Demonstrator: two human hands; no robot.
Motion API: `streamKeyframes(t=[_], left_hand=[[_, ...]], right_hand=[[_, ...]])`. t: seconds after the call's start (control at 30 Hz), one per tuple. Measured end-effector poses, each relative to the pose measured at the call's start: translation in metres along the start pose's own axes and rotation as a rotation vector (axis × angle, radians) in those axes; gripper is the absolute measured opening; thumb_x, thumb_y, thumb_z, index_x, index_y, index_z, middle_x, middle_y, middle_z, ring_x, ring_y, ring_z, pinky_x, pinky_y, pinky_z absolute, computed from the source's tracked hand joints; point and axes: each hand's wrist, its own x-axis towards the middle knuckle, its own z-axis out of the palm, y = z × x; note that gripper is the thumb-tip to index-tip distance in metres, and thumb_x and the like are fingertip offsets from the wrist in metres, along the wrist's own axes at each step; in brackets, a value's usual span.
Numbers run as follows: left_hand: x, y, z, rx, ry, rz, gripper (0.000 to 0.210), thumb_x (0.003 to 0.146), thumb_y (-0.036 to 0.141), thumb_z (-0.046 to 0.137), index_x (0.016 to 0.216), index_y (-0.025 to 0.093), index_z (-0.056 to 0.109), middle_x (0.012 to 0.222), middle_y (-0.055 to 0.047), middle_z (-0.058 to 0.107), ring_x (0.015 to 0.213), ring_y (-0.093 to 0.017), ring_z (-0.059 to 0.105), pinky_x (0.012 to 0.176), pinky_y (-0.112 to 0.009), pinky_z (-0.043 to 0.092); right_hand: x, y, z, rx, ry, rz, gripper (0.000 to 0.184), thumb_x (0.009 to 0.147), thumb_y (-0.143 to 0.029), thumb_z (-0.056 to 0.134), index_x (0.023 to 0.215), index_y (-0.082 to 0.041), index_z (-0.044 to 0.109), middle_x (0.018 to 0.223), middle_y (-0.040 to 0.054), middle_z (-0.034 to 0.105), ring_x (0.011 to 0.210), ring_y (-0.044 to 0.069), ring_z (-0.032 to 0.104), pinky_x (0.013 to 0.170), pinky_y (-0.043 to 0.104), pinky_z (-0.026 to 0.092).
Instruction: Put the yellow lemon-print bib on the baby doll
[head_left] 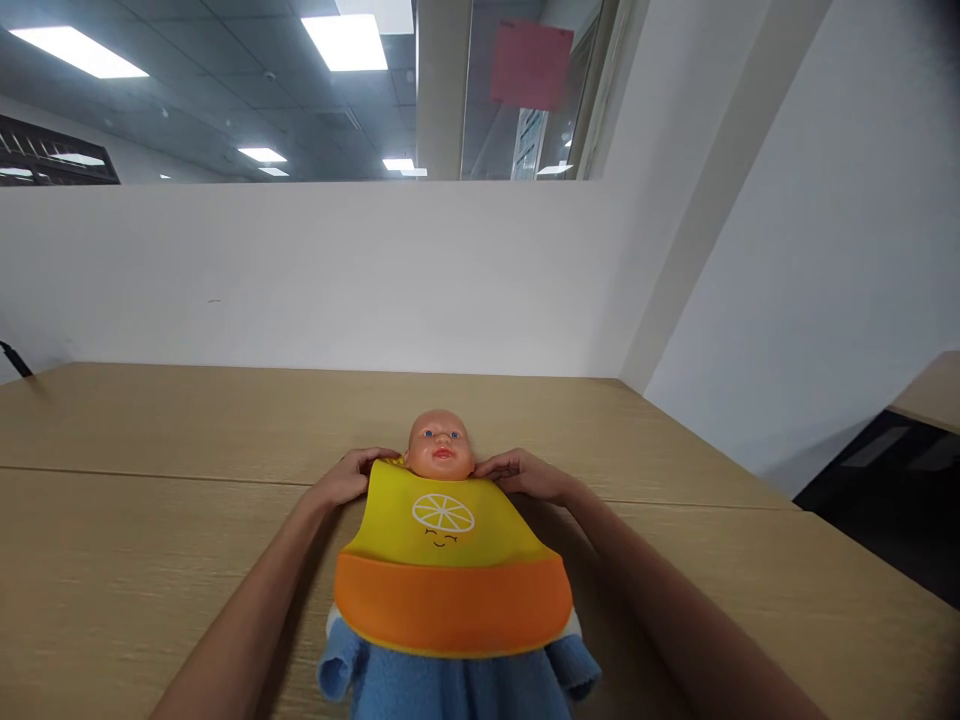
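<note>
Bent at the fingers and partly curled, left hand (351, 477), just beside the doll's neck, at the upper corner of the yellow bib (450, 515) and near a bumpy yellow strap end (397, 462). Likewise half curled on the other side, right hand (529, 474), with fingertips close against neck and bib edge. For both, impossible to tell whether pinching the bib or merely resting there.

Face up on the wooden surface (180, 560), head nearest the rear edge: doll (440, 440), in blue clothing (461, 685) mostly covered at the chest by the bib. Between the two hands, the doll's head. Along the rear edge, a white wall (337, 270); by the rear left corner, a black object (15, 360), too cropped to identify. Beyond the right edge, a dark shape (885, 520). Across the bib's lower part, a wide orange pocket (454, 605), contents hidden from this angle.
</note>
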Motion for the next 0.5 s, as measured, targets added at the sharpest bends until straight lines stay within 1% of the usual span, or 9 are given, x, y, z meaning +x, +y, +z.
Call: streamKeyframes(t=[0.07, 0.13, 0.27, 0.4, 0.5], left_hand=[[0.0, -0.003, 0.002, 0.027, 0.033, 0.029, 0.045, 0.055, 0.022, 0.069, 0.1, 0.017, 0.07, 0.106, -0.009, 0.07, 0.098, -0.029, 0.063, 0.086, -0.037, 0.048], [-0.001, -0.006, 0.003, 0.054, 0.071, 0.05, 0.04, 0.058, 0.024, 0.067, 0.097, 0.016, 0.071, 0.104, -0.009, 0.071, 0.097, -0.027, 0.063, 0.086, -0.036, 0.048], [-0.001, -0.011, 0.008, 0.077, 0.119, 0.065, 0.032, 0.061, 0.026, 0.064, 0.09, 0.014, 0.073, 0.1, -0.011, 0.072, 0.092, -0.027, 0.065, 0.083, -0.036, 0.048], [0.0, -0.016, 0.011, 0.073, 0.12, 0.103, 0.027, 0.062, 0.027, 0.064, 0.084, 0.016, 0.075, 0.098, -0.01, 0.072, 0.09, -0.026, 0.064, 0.081, -0.035, 0.049], [0.0, -0.017, 0.013, 0.063, 0.13, 0.091, 0.024, 0.061, 0.028, 0.064, 0.078, 0.016, 0.075, 0.101, -0.01, 0.071, 0.091, -0.025, 0.063, 0.081, -0.034, 0.049]], right_hand=[[0.0, 0.002, 0.001, -0.011, -0.019, -0.016, 0.034, 0.07, -0.032, 0.065, 0.101, -0.021, 0.07, 0.106, 0.0039, 0.069, 0.098, 0.022, 0.064, 0.09, 0.039, 0.048], [0.002, 0.004, 0.003, -0.035, -0.001, -0.037, 0.032, 0.072, -0.033, 0.063, 0.1, -0.022, 0.071, 0.106, 0.0033, 0.069, 0.099, 0.022, 0.064, 0.09, 0.039, 0.048], [0.006, 0.01, 0.008, -0.095, 0.105, -0.074, 0.029, 0.072, -0.032, 0.06, 0.095, -0.02, 0.072, 0.098, 0.0042, 0.071, 0.093, 0.022, 0.065, 0.085, 0.037, 0.05], [0.008, 0.017, 0.014, -0.095, 0.197, -0.09, 0.027, 0.07, -0.032, 0.059, 0.087, -0.017, 0.073, 0.088, 0.0051, 0.072, 0.079, 0.02, 0.066, 0.075, 0.035, 0.052], [0.007, 0.02, 0.019, -0.097, 0.262, -0.107, 0.027, 0.069, -0.029, 0.058, 0.087, -0.016, 0.072, 0.087, 0.0052, 0.072, 0.078, 0.021, 0.066, 0.073, 0.034, 0.051]])
